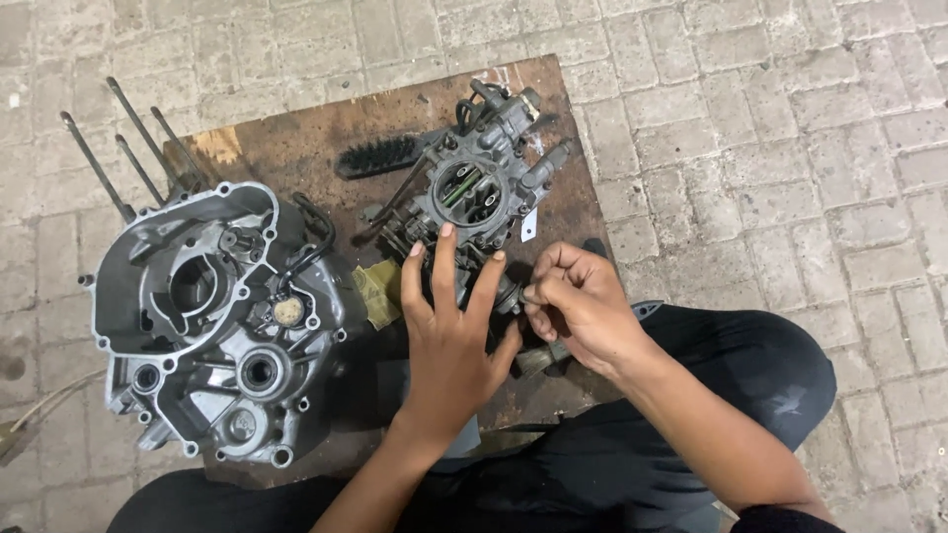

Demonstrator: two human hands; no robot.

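In the middle of the frame, the person's left hand lies flat with its fingers spread out, pressing on the near side of a grey carburetor. The hand is open and does not grip anything. The carburetor sits in the upper middle of the frame on a dirty brown board. Just to the right, the right hand is curled up, with its fingertips pinched on a small part at the lower right side of the carburetor. The part is too small to tell what it is. A small brush pokes out under this hand; it is not clear if the hand holds it. A black brush lies on the board, just to the upper left of the carburetor. A big grey engine case fills the left side of the frame, with thin metal rods sticking up from it toward the upper left. The board rests on a grey brick floor.
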